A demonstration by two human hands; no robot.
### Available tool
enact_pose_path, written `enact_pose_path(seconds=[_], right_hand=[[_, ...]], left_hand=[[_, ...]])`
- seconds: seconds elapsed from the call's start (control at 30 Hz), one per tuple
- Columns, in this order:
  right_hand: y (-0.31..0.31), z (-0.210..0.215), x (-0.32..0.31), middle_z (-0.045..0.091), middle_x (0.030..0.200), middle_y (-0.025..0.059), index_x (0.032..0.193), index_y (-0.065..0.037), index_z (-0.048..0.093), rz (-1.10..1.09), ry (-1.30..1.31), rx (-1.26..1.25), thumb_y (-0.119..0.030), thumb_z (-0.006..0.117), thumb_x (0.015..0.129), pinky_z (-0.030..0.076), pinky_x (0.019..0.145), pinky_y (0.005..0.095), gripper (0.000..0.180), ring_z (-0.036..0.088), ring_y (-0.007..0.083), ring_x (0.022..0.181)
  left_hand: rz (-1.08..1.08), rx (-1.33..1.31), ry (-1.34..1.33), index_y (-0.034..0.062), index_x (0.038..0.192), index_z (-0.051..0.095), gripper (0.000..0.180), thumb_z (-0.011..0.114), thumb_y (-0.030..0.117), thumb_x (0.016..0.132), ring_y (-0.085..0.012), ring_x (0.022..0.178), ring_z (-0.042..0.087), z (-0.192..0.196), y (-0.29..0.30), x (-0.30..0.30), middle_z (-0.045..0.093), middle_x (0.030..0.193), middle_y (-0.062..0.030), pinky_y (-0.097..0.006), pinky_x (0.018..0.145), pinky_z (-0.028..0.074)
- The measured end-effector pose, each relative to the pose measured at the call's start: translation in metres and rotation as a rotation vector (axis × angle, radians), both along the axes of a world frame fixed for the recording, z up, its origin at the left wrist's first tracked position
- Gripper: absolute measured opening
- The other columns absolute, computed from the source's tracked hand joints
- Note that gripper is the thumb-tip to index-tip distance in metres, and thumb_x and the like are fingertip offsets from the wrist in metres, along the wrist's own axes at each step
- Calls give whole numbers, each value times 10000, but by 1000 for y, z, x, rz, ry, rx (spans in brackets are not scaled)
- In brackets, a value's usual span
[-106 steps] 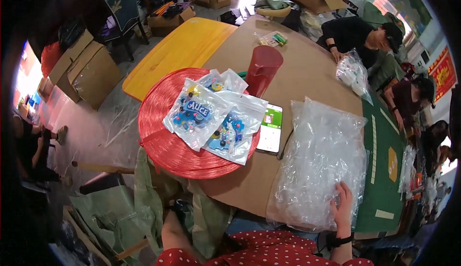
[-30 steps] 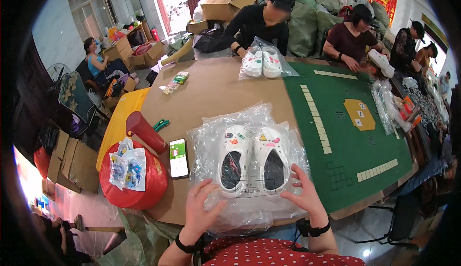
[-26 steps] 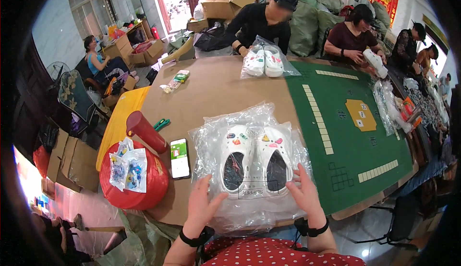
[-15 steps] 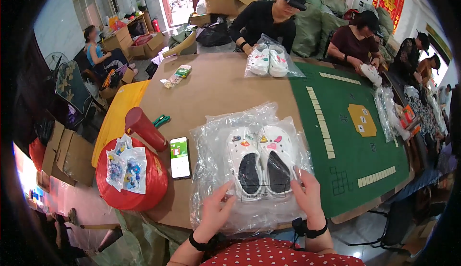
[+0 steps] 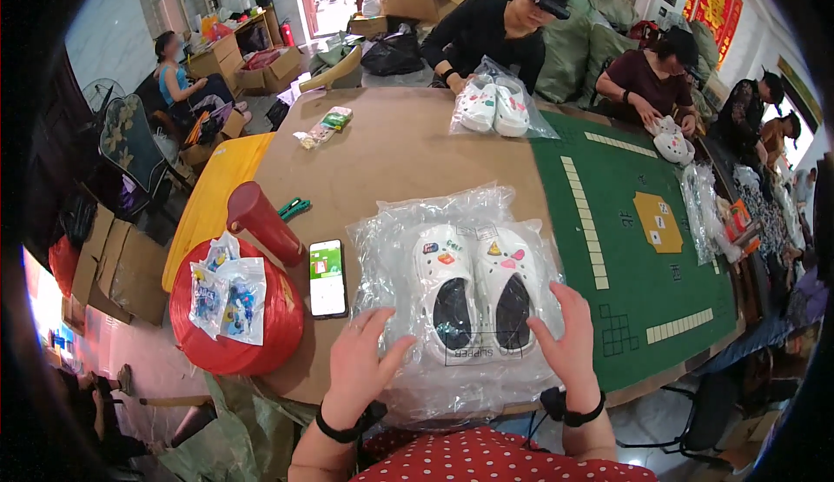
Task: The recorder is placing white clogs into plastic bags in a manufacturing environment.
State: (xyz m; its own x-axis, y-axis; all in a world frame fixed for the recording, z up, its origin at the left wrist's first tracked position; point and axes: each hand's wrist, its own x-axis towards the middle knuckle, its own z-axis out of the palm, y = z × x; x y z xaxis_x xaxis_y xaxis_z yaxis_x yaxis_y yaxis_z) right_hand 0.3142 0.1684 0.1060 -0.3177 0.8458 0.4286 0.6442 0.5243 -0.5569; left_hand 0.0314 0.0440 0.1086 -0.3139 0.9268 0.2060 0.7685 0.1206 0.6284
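Observation:
A pair of white clogs [image 5: 450,265] with black insoles and colourful charms lies inside a clear plastic bag [image 5: 487,350] in front of me. More clear bags [image 5: 373,252] lie flat beneath it. My left hand [image 5: 363,362] is beside the bag's left edge, thumb and fingers apart, holding nothing. On the other side my right hand [image 5: 566,336] has its fingers spread, thumb close to the right clog; whether it touches the plastic I cannot tell.
Left of the bags are a phone [image 5: 327,279], a dark red cylinder [image 5: 265,224], a green cutter [image 5: 294,209] and a red bundle [image 5: 234,356] with small packets on top. Across the table [image 5: 382,143], a person handles bagged clogs [image 5: 493,106]. A green mat [image 5: 625,308] covers the right side.
My hands have drawn apart, the left moving left and off the plastic. The bagged clogs have shifted slightly right in view. A co-worker at right has turned a white clog.

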Motion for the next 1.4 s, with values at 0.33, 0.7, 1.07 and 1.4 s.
enact_pose_path(seconds=[0.33,0.7,1.07,1.4], right_hand=[[45,0,-77,564,1121,145,1188,-55,610,247,-182,130,-365,825,682,454,876,464,631,523,350,1066],[49,-12,-100,548,1100,151,1193,-59,606,129,-451,17,-398,787,656,437,868,484,661,498,345,1070],[40,-4,-14,563,1144,164,1224,-46,605,48,-70,3,-279,803,763,444,944,436,553,521,354,1094],[10,-46,2,560,760,135,1042,31,656,-38,30,-225,-263,739,841,456,645,397,366,571,290,718]], left_hand=[[-231,104,186,105,1454,432,670,697,228,851,-466,1396,328,-33,88,15,318,1539,-267,-498,1136,324],[-24,-24,-43,133,1499,363,660,615,346,928,-516,1256,483,-57,72,25,433,1417,-352,-485,1038,434],[-61,86,32,97,1458,441,726,691,439,868,-472,1400,329,-48,40,19,411,1481,-270,-514,1122,325],[-324,135,174,246,1298,639,632,821,457,731,-480,1456,187,-65,21,48,327,1573,-156,-640,1129,227]])
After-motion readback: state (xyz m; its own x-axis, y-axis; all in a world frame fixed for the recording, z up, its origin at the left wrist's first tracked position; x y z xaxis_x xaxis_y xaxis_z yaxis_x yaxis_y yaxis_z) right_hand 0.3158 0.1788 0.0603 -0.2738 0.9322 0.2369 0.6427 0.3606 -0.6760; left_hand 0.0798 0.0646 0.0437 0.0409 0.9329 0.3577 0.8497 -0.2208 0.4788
